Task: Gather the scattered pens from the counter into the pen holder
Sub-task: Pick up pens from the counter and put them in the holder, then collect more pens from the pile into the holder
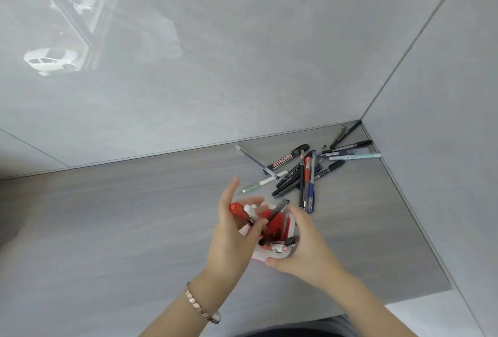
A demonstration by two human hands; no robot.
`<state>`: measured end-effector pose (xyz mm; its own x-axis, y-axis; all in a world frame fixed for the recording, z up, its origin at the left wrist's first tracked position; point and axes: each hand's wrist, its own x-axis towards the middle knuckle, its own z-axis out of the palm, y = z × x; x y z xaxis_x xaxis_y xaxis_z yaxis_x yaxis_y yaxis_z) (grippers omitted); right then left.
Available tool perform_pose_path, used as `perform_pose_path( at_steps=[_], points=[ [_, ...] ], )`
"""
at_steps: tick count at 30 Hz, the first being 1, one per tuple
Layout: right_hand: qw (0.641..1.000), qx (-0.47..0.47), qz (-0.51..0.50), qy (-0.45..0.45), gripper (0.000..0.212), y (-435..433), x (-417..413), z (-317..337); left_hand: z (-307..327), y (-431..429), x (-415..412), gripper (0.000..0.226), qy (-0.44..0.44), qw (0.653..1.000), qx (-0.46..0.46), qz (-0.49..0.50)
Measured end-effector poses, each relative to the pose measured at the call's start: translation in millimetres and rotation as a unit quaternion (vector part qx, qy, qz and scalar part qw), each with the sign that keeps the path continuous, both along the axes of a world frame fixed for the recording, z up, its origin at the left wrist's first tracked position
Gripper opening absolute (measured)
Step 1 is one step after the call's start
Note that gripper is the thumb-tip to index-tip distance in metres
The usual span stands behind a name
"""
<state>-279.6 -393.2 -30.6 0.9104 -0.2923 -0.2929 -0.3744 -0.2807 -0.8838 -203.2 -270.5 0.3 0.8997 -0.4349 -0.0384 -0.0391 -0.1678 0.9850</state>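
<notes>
A red and white pen holder stands on the grey counter with a few pens inside. My right hand grips it from the right and front, thumb on the near rim. My left hand is over its left side and holds a red marker under the thumb, with two fingers stretched upward. A dark pen leans across the holder's mouth by that thumb; which hand holds it I cannot tell. Several scattered pens lie in a pile behind the holder, among them a whiteboard marker.
More pens lie against the right wall near the corner. A glossy grey back wall and a side wall close off the counter. The counter's front edge runs at lower right. A bracelet circles my left wrist.
</notes>
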Motion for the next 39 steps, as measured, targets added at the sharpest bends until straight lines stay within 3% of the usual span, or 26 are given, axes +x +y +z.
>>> perform_pose_path(
  at_steps=[2,3,6,8,11,14,16,19,22,24,27,32,35,37,39],
  points=[
    [1.000,0.000,0.002,-0.006,0.073,0.2,-0.8,-1.5,-9.4,6.7,4.3,0.095,-0.069,0.997,0.023,-0.009],
    [1.000,-0.002,0.005,-0.007,0.073,0.7,-1.0,-1.8,-12.9,8.1,5.4,0.090,-0.100,0.994,0.045,-0.020],
    [1.000,-0.014,0.010,-0.008,0.073,1.7,-0.2,-2.9,-20.5,7.5,7.0,0.046,-0.256,0.956,0.135,-0.045],
    [1.000,-0.006,0.009,-0.016,0.069,2.2,-0.9,-1.2,-30.9,11.2,7.5,0.045,-0.345,0.922,0.174,-0.041],
    [1.000,0.001,0.005,-0.026,0.065,3.9,-1.7,1.7,-38.0,19.9,8.7,0.048,-0.377,0.892,0.247,-0.049],
    [1.000,0.010,0.005,-0.025,0.066,4.0,-4.3,2.2,-29.6,23.2,9.4,0.041,-0.361,0.853,0.365,-0.095],
    [1.000,0.000,0.007,-0.029,0.072,0.0,-9.2,6.3,-18.8,21.4,10.2,0.046,-0.324,0.850,0.388,-0.150],
    [0.999,0.004,-0.023,-0.044,0.070,-17.3,-19.2,20.7,0.6,9.7,11.7,0.050,-0.209,0.900,0.300,-0.237],
    [0.994,0.027,-0.083,-0.060,0.059,-46.7,-32.8,33.1,4.8,-23.0,14.5,0.047,-0.106,0.958,0.209,-0.165],
    [0.988,0.011,-0.131,-0.074,0.060,-65.6,-41.5,35.3,-4.8,-54.3,21.3,0.040,-0.025,0.966,0.225,-0.128],
    [0.979,-0.026,-0.188,-0.068,0.063,-90.3,-50.3,30.7,-29.5,-99.2,31.1,0.036,0.067,0.949,0.286,-0.119],
    [0.975,-0.037,-0.212,-0.063,0.070,-112.3,-56.3,23.3,-58.4,-139.2,34.9,0.038,0.037,0.914,0.383,-0.131],
    [0.973,-0.056,-0.224,-0.017,0.087,-110.2,-59.7,13.6,-65.6,-147.2,36.3,0.026,0.010,0.906,0.404,-0.126],
    [0.976,-0.021,-0.214,-0.033,0.072,-107.7,-55.4,16.3,-66.8,-150.6,35.6,0.016,-0.021,0.896,0.420,-0.139],
    [0.980,-0.014,-0.194,-0.053,0.056,-106.0,-50.4,19.2,-68.4,-151.3,35.9,0.021,-0.026,0.885,0.436,-0.161]
  ],
)
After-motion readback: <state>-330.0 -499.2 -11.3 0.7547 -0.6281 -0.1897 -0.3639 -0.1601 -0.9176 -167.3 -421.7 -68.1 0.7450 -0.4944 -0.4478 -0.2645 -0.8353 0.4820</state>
